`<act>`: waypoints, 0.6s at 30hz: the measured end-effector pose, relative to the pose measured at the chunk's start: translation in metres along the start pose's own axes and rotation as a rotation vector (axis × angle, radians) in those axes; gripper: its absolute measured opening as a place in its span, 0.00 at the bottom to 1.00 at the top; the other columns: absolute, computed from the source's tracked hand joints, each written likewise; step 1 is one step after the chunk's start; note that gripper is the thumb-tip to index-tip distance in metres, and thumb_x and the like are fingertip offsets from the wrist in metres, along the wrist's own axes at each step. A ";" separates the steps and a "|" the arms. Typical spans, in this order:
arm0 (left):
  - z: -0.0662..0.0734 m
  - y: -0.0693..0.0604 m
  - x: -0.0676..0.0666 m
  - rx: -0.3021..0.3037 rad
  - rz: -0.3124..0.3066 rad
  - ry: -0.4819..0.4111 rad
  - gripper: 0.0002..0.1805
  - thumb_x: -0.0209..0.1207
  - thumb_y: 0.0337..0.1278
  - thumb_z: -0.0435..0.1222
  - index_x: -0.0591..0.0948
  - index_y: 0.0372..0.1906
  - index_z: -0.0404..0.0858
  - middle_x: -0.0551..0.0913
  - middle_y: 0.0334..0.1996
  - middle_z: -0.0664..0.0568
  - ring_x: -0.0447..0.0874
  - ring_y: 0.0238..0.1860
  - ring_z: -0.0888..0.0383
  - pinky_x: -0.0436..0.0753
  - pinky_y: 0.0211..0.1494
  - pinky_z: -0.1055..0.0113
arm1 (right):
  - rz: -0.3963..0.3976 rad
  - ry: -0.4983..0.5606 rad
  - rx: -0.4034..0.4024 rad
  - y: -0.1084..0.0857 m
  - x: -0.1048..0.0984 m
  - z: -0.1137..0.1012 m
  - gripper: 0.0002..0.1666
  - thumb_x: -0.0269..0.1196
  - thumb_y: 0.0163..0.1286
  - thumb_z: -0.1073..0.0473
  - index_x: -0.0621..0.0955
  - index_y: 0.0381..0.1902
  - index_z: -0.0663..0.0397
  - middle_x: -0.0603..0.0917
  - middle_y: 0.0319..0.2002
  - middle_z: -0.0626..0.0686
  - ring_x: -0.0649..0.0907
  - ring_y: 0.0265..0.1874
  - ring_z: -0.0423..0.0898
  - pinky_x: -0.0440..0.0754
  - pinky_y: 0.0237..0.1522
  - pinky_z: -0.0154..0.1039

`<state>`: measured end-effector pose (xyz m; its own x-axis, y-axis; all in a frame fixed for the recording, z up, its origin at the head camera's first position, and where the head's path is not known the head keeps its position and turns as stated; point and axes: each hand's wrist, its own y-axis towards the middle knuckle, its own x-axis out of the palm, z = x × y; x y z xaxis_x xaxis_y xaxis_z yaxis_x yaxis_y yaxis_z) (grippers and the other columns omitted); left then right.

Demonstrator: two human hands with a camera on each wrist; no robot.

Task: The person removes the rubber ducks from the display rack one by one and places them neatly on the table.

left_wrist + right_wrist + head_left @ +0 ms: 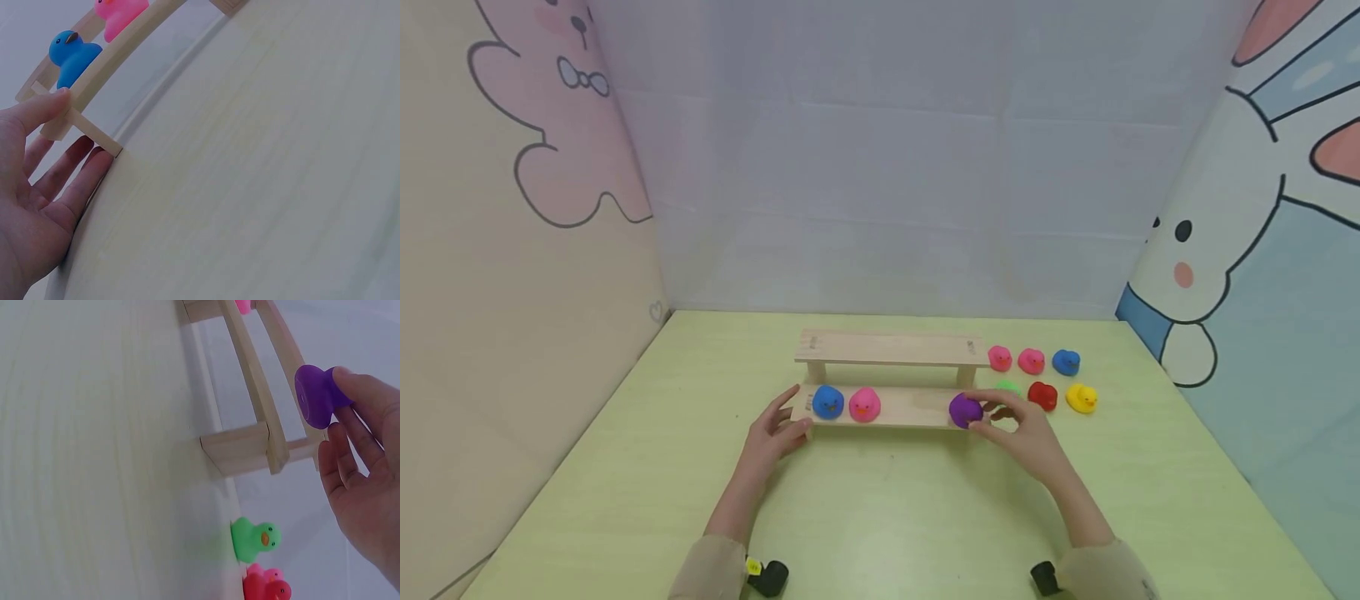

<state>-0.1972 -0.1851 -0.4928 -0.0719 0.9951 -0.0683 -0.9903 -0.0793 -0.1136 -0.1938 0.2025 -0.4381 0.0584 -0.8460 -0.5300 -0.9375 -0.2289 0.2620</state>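
Note:
A two-tier wooden shelf [891, 346] stands on the table. On its lower step, toward the left, a blue rubber duck [828, 402] and a pink rubber duck [865, 405] sit side by side. My left hand [777, 432] holds the left end of that step, the thumb on its front edge and the fingers around the side, near the blue duck. At the right end, my right hand [1018, 425] pinches a purple rubber duck [317, 397] between thumb and fingers. In the right wrist view the purple duck is tilted, its flat base showing and apart from the wood.
Right of the shelf, more rubber ducks stand in two rows: two pink [1032, 361] and a blue [1066, 362] behind, then a green [253, 539], a red [1042, 396] and a yellow [1082, 398]. Cloth walls with cartoon animals rise around the table [887, 517].

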 end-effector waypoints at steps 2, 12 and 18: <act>0.000 0.000 0.000 0.000 -0.006 -0.002 0.37 0.65 0.61 0.36 0.65 0.74 0.55 0.77 0.61 0.39 0.83 0.47 0.65 0.87 0.51 0.65 | 0.030 -0.020 -0.003 -0.004 -0.008 0.005 0.22 0.69 0.64 0.54 0.82 0.57 0.42 0.85 0.52 0.49 0.78 0.47 0.38 0.83 0.50 0.36; -0.001 0.003 0.001 -0.007 -0.009 0.002 0.38 0.66 0.60 0.39 0.65 0.74 0.56 0.76 0.62 0.40 0.82 0.47 0.64 0.87 0.52 0.65 | 0.114 -0.080 0.051 -0.014 -0.037 0.022 0.23 0.67 0.67 0.52 0.81 0.59 0.45 0.83 0.52 0.52 0.79 0.47 0.40 0.80 0.48 0.25; -0.001 0.002 0.001 -0.007 -0.006 0.011 0.37 0.65 0.61 0.37 0.65 0.74 0.56 0.76 0.62 0.40 0.83 0.47 0.64 0.87 0.51 0.67 | 0.102 -0.064 0.045 -0.015 -0.043 0.029 0.22 0.67 0.67 0.54 0.80 0.59 0.47 0.83 0.52 0.54 0.79 0.46 0.38 0.80 0.47 0.24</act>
<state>-0.1989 -0.1844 -0.4936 -0.0651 0.9948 -0.0780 -0.9898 -0.0743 -0.1212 -0.1923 0.2562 -0.4428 -0.0584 -0.8309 -0.5534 -0.9519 -0.1206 0.2815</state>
